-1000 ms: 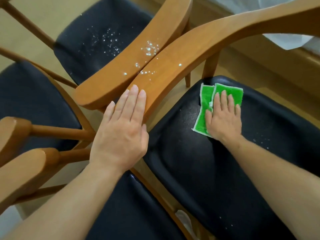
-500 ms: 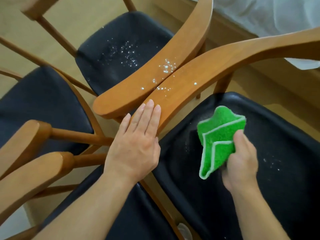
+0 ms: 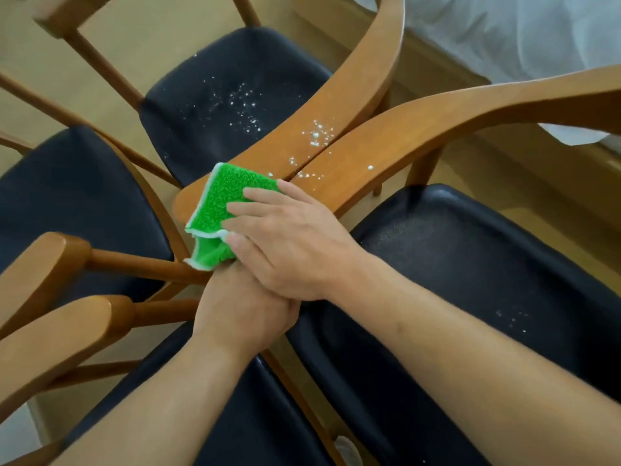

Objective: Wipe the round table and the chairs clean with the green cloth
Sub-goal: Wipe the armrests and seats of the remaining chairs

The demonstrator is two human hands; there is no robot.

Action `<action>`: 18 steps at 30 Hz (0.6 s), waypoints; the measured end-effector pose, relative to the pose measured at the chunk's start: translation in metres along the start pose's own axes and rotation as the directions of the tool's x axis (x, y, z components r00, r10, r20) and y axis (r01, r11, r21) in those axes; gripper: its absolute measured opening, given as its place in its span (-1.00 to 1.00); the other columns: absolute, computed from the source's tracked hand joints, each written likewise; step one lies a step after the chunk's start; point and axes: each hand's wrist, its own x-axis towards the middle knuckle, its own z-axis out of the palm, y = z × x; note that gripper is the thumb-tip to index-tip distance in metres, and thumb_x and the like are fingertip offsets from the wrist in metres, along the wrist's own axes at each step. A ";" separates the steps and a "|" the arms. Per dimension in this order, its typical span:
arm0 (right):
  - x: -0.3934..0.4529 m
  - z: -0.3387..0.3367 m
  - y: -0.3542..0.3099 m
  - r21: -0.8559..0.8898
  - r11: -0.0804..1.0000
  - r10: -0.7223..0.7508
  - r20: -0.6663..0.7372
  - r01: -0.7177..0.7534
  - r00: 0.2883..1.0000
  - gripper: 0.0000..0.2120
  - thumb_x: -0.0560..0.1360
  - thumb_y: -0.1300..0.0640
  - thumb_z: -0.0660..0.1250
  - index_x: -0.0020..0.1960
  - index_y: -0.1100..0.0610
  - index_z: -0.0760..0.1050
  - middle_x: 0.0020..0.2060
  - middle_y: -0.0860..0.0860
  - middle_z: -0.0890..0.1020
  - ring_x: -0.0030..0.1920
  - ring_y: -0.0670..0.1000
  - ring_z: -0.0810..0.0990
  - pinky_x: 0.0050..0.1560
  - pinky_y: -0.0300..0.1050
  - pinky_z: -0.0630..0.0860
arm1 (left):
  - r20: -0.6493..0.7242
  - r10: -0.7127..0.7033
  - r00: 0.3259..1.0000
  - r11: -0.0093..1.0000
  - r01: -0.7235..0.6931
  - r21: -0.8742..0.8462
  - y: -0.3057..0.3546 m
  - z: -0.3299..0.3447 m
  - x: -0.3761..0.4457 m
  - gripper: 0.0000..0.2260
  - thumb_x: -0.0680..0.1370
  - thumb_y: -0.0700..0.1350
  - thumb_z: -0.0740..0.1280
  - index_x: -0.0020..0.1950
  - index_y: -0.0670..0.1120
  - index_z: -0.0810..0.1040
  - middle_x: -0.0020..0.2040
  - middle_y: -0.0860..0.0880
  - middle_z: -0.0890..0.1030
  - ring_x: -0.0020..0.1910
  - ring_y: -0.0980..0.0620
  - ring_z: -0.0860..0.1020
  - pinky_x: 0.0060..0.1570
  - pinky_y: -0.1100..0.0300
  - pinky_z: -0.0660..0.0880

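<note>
With my right hand (image 3: 289,243) flat on the green cloth (image 3: 225,200), left hand (image 3: 242,314) hidden, white crumbs (image 3: 316,136) at one o'clock and chair seats (image 3: 232,95) remain unwiped.

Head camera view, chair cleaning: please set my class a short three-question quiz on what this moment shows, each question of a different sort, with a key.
1. True or false: the right hand presses the green cloth onto a wooden armrest.
2. Multiple choice: where do white specks lie on wood? A) on the two armrests where they meet, beyond the cloth; B) on the armrest ends at lower left; C) nowhere.
3. Fill the gap: the left hand lies partly ____ the right hand.

Key: 1 true; 2 A; 3 under.
</note>
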 end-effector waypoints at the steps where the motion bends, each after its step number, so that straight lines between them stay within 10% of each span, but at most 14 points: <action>1: -0.004 -0.001 0.005 0.012 1.000 0.001 -0.025 -0.001 1.000 -0.61 0.64 -0.08 0.02 0.34 -0.07 0.48 0.40 -0.11 0.43 0.48 -0.05 0.23 0.50 0.01 0.00 | -0.034 -0.006 0.999 1.000 0.006 0.000 0.000 0.000 0.000 -0.63 0.48 -0.09 0.20 0.07 -0.31 0.63 -0.13 -0.33 0.64 -0.21 -0.33 0.62 -0.22 -0.12 0.56; 3: -0.012 -0.005 0.013 0.018 1.000 0.013 -0.055 -0.012 0.998 -0.61 0.64 -0.05 0.03 0.34 -0.02 0.48 0.37 -0.08 0.47 0.45 -0.02 0.30 0.49 0.03 0.05 | -0.146 -0.008 0.989 0.999 0.000 -0.052 -0.001 -0.001 0.001 -0.71 0.41 -0.12 0.35 0.00 -0.31 0.63 -0.22 -0.29 0.64 -0.27 -0.29 0.61 -0.23 -0.11 0.55; 8: -0.017 -0.023 0.067 -0.128 0.953 0.258 -0.130 -0.274 0.957 -0.53 0.64 -0.06 -0.07 0.48 0.01 0.29 0.49 -0.06 0.30 0.52 -0.05 0.15 0.49 0.09 -0.12 | -0.254 0.012 0.967 0.993 -0.040 -0.107 -0.003 0.004 0.001 -0.43 0.53 -0.07 0.22 0.52 -0.21 0.24 0.49 -0.20 0.31 0.47 -0.14 0.29 0.42 -0.13 0.26; 14: -0.051 -0.036 0.121 0.032 0.740 0.635 -0.362 -0.672 0.683 -0.49 0.66 -0.06 -0.11 0.55 0.10 0.11 0.56 0.05 0.09 0.56 0.06 -0.05 0.51 0.09 -0.15 | -0.241 0.011 0.970 0.993 -0.038 -0.109 -0.006 0.008 0.001 -0.41 0.60 -0.01 0.17 0.57 -0.17 0.06 0.56 -0.15 0.15 0.53 -0.09 0.16 0.44 -0.10 0.21; 18: -0.021 -0.014 0.073 0.045 0.819 0.546 -0.369 -0.572 0.752 -0.53 0.64 -0.03 -0.03 0.48 0.10 0.29 0.51 0.06 0.26 0.54 0.12 0.08 0.50 0.10 -0.12 | -0.240 -0.005 0.971 0.995 -0.020 -0.101 -0.004 0.007 0.000 -0.41 0.57 -0.03 0.15 0.56 -0.19 0.10 0.55 -0.17 0.16 0.52 -0.09 0.17 0.43 -0.11 0.23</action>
